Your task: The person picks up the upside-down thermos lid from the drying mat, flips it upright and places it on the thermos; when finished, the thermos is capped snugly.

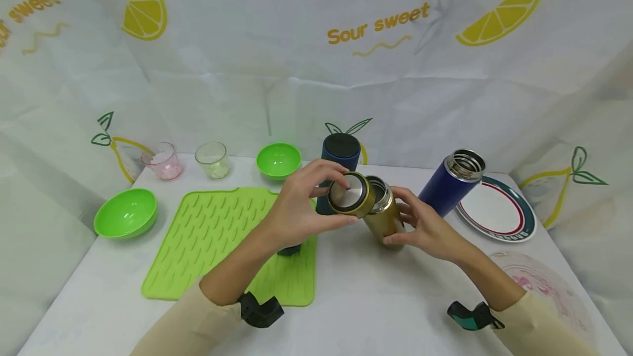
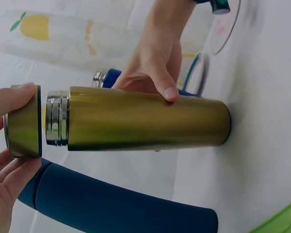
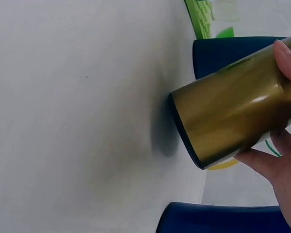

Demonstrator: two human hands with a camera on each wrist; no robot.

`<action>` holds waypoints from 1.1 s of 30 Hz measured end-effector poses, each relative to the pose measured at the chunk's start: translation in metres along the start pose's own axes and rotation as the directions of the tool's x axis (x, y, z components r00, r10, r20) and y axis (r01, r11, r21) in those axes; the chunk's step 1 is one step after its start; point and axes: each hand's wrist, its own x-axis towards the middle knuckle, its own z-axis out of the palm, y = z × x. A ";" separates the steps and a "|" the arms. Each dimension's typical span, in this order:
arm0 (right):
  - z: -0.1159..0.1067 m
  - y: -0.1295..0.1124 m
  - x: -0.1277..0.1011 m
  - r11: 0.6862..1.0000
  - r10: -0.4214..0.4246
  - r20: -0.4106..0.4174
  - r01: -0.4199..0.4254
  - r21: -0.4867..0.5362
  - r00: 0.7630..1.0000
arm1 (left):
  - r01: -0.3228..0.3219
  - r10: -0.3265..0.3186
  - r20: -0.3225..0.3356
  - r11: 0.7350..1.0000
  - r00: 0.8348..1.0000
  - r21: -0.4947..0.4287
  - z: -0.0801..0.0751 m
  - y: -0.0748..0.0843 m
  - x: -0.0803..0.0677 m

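My left hand (image 1: 299, 202) pinches the gold lid (image 1: 347, 198) of a thermos between thumb and fingers, its steel underside partly showing in the head view. Right beside it is the open steel neck of the gold thermos (image 1: 383, 227), and the left wrist view shows a narrow gap between lid and neck. Around the body of this thermos curl the fingers of my right hand (image 1: 427, 227). In the right wrist view the thermos base (image 3: 194, 131) tilts, with a shadow under it. Behind my left hand stands a dark blue thermos (image 1: 341, 150) with its lid on.
A lidless blue thermos (image 1: 447, 185) stands right, before a rimmed plate (image 1: 526, 218); a pink-patterned plate (image 1: 539, 284) lies nearer. Left are a green mat (image 1: 198, 246) bearing a dark object (image 1: 289, 250), green bowls (image 1: 126, 213) (image 1: 278, 161), a pink glass (image 1: 165, 163) and a clear glass (image 1: 212, 161).
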 end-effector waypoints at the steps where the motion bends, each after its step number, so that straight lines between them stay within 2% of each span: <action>1: 0.000 -0.001 0.000 1.000 -0.009 0.010 0.009 -0.003 1.000 | -0.006 0.006 0.002 1.000 1.000 0.001 0.001 0.001 0.001; 5: 0.000 -0.002 0.001 0.999 -0.032 0.038 0.032 -0.017 0.999 | -0.013 0.013 0.010 1.000 1.000 0.015 0.005 0.001 0.004; 13: 0.000 -0.006 0.003 0.999 -0.001 0.059 0.004 -0.045 0.998 | 0.018 -0.017 -0.014 0.997 1.000 0.072 0.009 0.003 0.005; 17: 0.002 -0.008 0.004 0.998 -0.007 0.072 0.012 -0.062 0.997 | 0.009 -0.011 0.015 0.991 1.000 0.135 0.011 0.004 0.005; 20: 0.003 -0.009 0.004 0.998 -0.012 0.077 0.018 -0.066 0.997 | -0.002 -0.005 0.041 0.989 0.999 0.148 0.012 0.003 0.005; 26: 0.003 -0.010 0.005 0.998 -0.003 0.072 0.008 -0.064 0.997 | -0.006 -0.002 0.071 0.994 0.997 0.108 0.008 -0.001 0.004; 33: 0.001 -0.016 0.006 0.995 0.008 0.078 0.000 -0.099 0.997 | 0.017 -0.022 0.102 0.998 0.995 0.054 0.003 -0.004 0.003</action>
